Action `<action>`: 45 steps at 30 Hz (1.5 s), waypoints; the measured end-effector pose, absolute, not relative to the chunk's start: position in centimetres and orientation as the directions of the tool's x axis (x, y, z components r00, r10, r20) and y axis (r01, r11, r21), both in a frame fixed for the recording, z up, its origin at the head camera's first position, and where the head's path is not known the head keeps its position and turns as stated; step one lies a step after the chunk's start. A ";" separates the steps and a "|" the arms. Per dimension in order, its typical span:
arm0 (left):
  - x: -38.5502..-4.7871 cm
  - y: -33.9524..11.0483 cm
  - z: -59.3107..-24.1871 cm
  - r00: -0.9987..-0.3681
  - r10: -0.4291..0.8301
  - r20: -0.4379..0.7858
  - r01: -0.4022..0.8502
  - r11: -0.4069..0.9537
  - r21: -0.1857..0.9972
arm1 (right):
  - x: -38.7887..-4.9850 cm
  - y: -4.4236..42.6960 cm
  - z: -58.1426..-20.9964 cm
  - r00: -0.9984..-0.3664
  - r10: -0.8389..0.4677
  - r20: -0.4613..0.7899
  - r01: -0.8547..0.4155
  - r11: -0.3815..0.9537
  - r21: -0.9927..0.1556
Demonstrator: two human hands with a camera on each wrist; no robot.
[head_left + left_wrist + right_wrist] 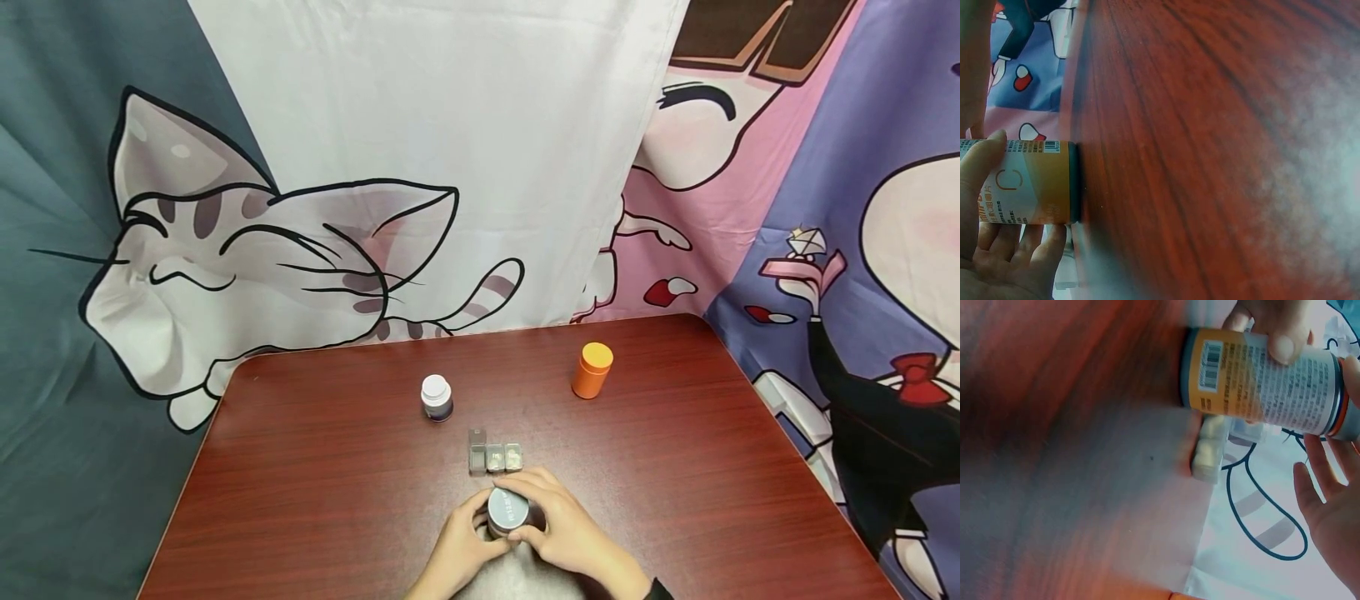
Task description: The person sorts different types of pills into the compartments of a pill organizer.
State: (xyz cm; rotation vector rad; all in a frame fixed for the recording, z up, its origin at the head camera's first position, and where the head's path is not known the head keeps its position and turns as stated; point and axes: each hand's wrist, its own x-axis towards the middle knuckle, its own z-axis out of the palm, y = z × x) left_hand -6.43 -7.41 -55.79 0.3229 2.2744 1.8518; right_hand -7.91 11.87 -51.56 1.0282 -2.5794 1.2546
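Observation:
A supplement bottle (pixel 507 510) with a grey cap stands upright on the table near its front edge, between both hands. In the left wrist view its orange and pale label (pixel 1029 187) carries a large C. My left hand (pixel 461 546) grips the bottle's body, thumb on the near side and fingers behind. My right hand (pixel 562 521) holds the grey cap (pixel 1350 422) between thumb and fingers. Just beyond the bottle lies a clear pill box (pixel 495 457). Its left compartment has the lid raised; pale tablets sit in the other two.
A white bottle (pixel 437 398) with a dark lower part stands at the back left of the pill box. Farther back on the right is an orange bottle (pixel 592 371) with a yellow cap. A cartoon-printed curtain (pixel 487 167) hangs behind the reddish-brown table (pixel 322 483).

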 end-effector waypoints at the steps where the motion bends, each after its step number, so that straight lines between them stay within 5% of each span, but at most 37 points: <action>1: -6.4 -7.4 -55.8 -0.958 0.286 -0.011 0.047 0.192 0.980 | -8.0 11.9 -51.5 -0.765 -0.538 0.353 -0.610 0.430 -0.665; 13: -6.4 -7.4 -55.7 -0.959 0.285 -0.004 0.057 0.203 0.978 | -7.6 11.8 -51.1 -0.777 -0.547 0.311 -0.586 0.450 -0.673; 23: -6.5 -7.5 -55.5 -0.955 0.297 -0.015 0.053 0.218 0.974 | -6.6 10.4 -52.5 -0.843 -0.348 0.411 -0.538 0.562 -0.628; 31: -6.4 -7.6 -55.6 -0.952 0.305 -0.011 0.052 0.198 0.979 | -6.6 9.7 -52.8 -0.812 -0.301 0.499 -0.565 0.618 -0.547; 45: -6.4 -7.5 -55.9 -0.957 0.292 0.007 0.076 0.228 0.971 | -7.3 11.3 -52.0 -0.767 -0.453 0.455 -0.633 0.420 -0.651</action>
